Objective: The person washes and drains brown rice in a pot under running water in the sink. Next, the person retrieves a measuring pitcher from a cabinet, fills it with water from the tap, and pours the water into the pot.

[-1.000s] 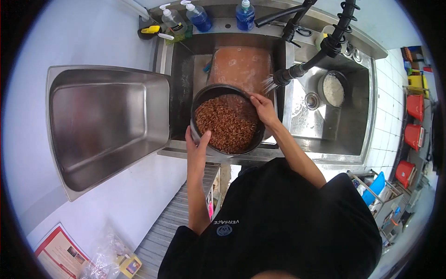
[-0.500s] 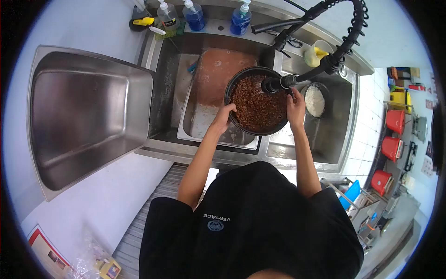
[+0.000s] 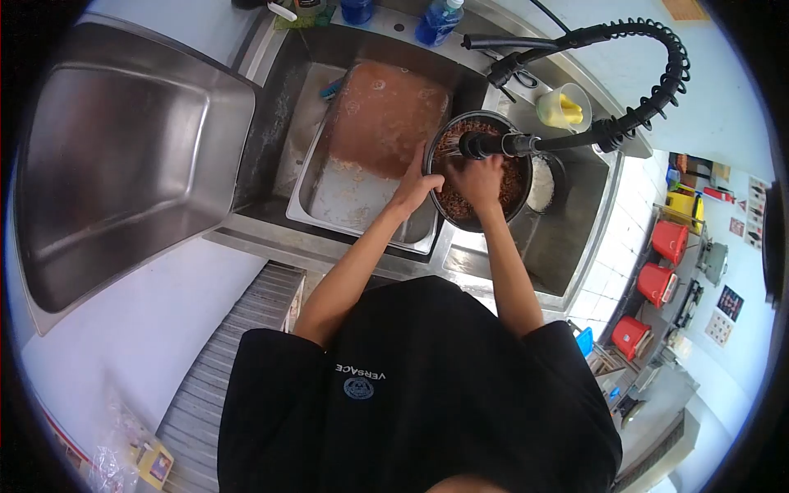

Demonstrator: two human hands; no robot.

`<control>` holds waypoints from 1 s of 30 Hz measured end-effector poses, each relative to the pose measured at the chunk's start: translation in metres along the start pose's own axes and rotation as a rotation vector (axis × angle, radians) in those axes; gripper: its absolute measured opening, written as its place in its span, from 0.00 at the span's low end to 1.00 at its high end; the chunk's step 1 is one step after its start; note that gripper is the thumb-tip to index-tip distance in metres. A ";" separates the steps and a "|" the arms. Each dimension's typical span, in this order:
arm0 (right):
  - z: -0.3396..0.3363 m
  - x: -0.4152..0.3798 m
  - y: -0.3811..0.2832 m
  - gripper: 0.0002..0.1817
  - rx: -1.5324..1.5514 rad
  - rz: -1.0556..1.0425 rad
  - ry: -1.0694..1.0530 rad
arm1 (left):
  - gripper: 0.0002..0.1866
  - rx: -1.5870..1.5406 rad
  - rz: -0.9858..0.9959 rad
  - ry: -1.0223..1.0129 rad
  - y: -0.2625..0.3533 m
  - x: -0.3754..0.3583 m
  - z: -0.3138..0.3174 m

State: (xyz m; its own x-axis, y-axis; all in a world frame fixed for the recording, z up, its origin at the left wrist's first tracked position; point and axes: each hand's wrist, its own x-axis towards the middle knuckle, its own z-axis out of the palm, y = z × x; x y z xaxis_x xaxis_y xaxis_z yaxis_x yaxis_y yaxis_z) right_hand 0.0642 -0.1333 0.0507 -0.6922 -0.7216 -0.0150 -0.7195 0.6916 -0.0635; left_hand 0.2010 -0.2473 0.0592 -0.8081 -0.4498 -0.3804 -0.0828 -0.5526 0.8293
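A dark round pot (image 3: pixel 431 197) of wet reddish-brown grains (image 3: pixel 511 187) is held over the divider between the two sink basins. My left hand (image 3: pixel 417 185) grips its left rim, thumb over the edge. Inside the pot, my right hand (image 3: pixel 478 182) is down among the grains with fingers apart; some fingertips are hidden by the grains and the black spray head (image 3: pixel 493 145). Water streams from that spray head into the pot. Partly behind the pot, a second dark bowl holds white grains (image 3: pixel 541 185) in the right basin.
Cloudy reddish water partly covers a steel tray (image 3: pixel 362 205) in the left basin. A large steel pan (image 3: pixel 131 156) stands to the left. Behind are a blue soap bottle (image 3: pixel 440 20), a jug with yellow contents (image 3: pixel 563 108) and the coiled faucet hose (image 3: pixel 674 70).
My right hand has left the pot's right rim and moved into the grains. My left hand still holds the left rim. The view has shifted a little.
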 end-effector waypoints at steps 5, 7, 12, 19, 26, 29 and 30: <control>-0.027 0.010 0.026 0.24 0.224 -0.283 -0.331 | 0.42 -0.052 -0.077 0.008 -0.002 0.013 -0.015; -0.027 0.023 0.019 0.23 0.339 -0.189 -0.220 | 0.42 -0.014 -0.054 -0.017 -0.002 0.015 -0.012; -0.015 0.007 -0.005 0.21 0.236 -0.617 0.070 | 0.41 0.020 0.044 -0.018 -0.005 0.028 -0.010; -0.019 0.032 0.007 0.23 -0.053 -0.495 -0.119 | 0.40 -0.043 -0.045 -0.023 -0.016 0.031 -0.006; 0.016 -0.018 0.008 0.25 -0.187 0.202 -0.640 | 0.40 -0.229 -0.096 0.121 -0.014 0.035 -0.002; 0.063 0.005 0.014 0.25 0.745 0.151 -0.282 | 0.37 -0.171 -0.122 0.093 -0.024 0.041 -0.004; 0.051 0.020 0.019 0.24 0.821 -0.013 -0.207 | 0.37 -0.170 -0.120 0.101 -0.018 0.038 -0.004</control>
State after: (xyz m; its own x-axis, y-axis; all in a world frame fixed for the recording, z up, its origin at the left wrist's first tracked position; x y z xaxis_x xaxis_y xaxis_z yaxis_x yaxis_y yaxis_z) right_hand 0.0397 -0.1358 -0.0021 -0.6026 -0.7761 -0.1862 -0.4032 0.4973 -0.7682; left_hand 0.1739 -0.2572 0.0287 -0.7353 -0.4372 -0.5178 -0.0683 -0.7124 0.6984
